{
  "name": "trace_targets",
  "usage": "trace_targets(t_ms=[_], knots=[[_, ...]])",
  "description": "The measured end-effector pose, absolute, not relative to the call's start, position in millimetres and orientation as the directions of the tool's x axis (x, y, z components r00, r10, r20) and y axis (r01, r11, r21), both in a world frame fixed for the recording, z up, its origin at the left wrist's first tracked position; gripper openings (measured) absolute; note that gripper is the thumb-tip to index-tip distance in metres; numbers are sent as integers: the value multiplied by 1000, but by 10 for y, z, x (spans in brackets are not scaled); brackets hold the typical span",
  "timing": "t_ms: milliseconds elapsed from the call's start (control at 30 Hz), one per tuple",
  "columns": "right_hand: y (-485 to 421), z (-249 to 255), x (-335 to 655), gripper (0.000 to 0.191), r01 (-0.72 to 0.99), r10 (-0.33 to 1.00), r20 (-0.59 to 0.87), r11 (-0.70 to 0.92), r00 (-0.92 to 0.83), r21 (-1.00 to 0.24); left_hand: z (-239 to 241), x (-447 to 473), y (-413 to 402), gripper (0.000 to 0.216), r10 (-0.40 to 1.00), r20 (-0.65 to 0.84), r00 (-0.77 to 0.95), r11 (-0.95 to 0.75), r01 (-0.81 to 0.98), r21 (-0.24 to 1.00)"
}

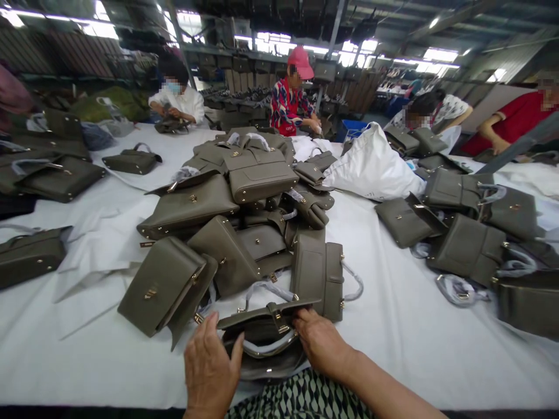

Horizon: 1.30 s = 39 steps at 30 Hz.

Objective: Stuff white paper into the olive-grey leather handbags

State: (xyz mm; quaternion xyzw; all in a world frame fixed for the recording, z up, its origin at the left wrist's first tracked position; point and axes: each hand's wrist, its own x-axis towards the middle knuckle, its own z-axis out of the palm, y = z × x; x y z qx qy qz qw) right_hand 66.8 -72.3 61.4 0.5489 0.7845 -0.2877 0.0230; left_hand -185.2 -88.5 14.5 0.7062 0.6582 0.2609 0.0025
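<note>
An olive-grey leather handbag [262, 343] stands at the table's near edge, its flap lifted and its wrapped handle lying inside the opening. My left hand [209, 366] grips its left side, thumb against the front. My right hand [321, 343] holds its right side, fingers at the flap edge near the gold clasp. Just beyond lie two more handbags of the same kind: one [163, 288] to the left with its flap open, one [318, 279] on its side to the right.
A big pile of the same handbags [244, 186] fills the middle of the white-covered table [393, 326]. More bags lie at left [30, 253] and right [469, 247]. A white sack [371, 166] sits behind. Several other people work at the far side.
</note>
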Motion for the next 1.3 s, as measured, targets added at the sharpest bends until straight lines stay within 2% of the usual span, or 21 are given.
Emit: trace_targets(t_ms=[67, 133, 200, 267, 333, 467, 567, 667, 833, 1100, 1200, 1300], knots=[[-728, 606, 664, 36, 872, 836, -369, 235, -407, -430, 344, -1855, -987, 56, 870, 482, 102, -253, 932, 259], [-728, 604, 653, 37, 867, 822, -369, 270, -434, -418, 510, -1845, -1067, 55, 813, 569, 124, -332, 901, 279], [-719, 599, 633, 35, 873, 821, -356, 312, -446, -375, 598, -1798, -1090, 50, 780, 592, 204, -459, 830, 317], [-704, 585, 611, 31, 884, 828, -346, 338, -442, -322, 593, -1700, -1050, 40, 752, 490, 441, -625, 713, 317], [-695, 564, 596, 28, 891, 829, -348, 348, -437, -291, 513, -1556, -974, 32, 705, 297, 644, -709, 624, 328], [-713, 529, 608, 25, 902, 836, -348, 356, -425, -246, 302, -1266, -861, 29, 736, 2, 677, -627, 680, 381], [-730, 524, 640, 24, 904, 840, -338, 368, -424, -218, 226, -1167, -836, 29, 748, -108, 655, -558, 709, 431], [-716, 531, 681, 22, 896, 832, -342, 368, -437, -251, 217, -1165, -794, 27, 732, -145, 666, -543, 699, 466], [-696, 497, 765, 25, 874, 834, -319, 338, -450, -350, 219, -1182, -705, 21, 687, -167, 707, -585, 676, 448], [-739, 453, 803, 25, 856, 830, -305, 335, -466, -394, 373, -1128, -616, 34, 657, -246, 713, -528, 668, 525], [-738, 478, 805, 30, 862, 840, -329, 277, -431, -424, 414, -1158, -590, 34, 637, -256, 727, -519, 651, 554], [-741, 471, 811, 36, 873, 876, -348, 146, -333, -466, 410, -1207, -612, 24, 695, -221, 685, -474, 666, 575]])
